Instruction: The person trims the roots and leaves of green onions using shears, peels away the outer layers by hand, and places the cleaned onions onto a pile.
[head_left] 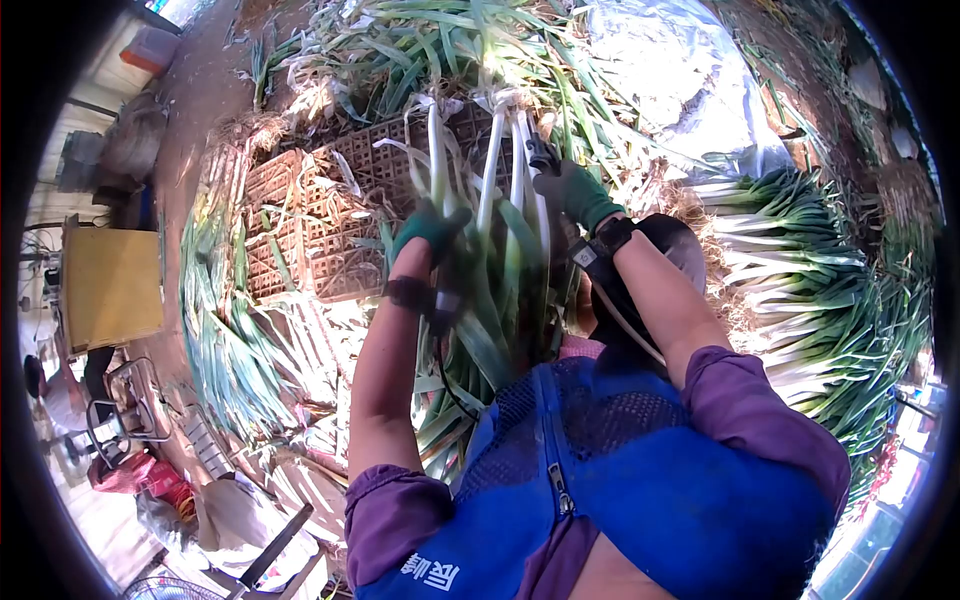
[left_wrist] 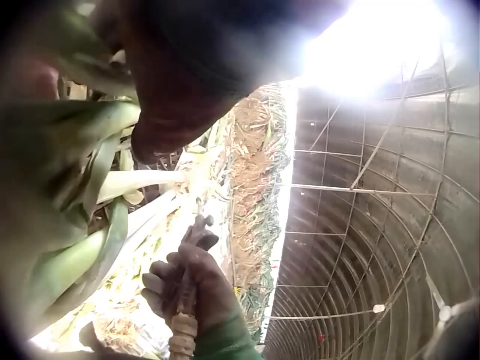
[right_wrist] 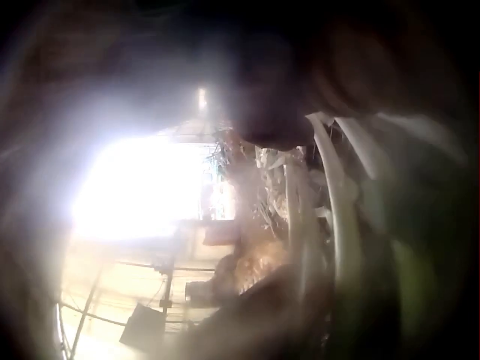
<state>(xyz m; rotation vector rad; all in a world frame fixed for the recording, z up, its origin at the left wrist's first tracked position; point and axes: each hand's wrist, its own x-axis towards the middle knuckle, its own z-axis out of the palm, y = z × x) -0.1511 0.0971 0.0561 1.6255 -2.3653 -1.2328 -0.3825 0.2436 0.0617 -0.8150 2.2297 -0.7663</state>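
Several long green onions lie in front of my body, white root ends pointing away and green leaves towards me. My gloved left hand, blurred, grips one green onion whose white stalk sticks out beyond the fingers. On the right, my gloved right hand holds a dark air blow gun beside the white stalks. In the left wrist view the right hand's fingers curl round the gun's handle, with a hose fitting below. The right wrist view is dark and blurred, with white stalks at its right.
A brown plastic crate strewn with leaf scraps lies ahead to the left. Bundled green onions are stacked at the right, and more lie at the left. Silvery plastic sheeting covers the far right. A yellow-topped stand is far left.
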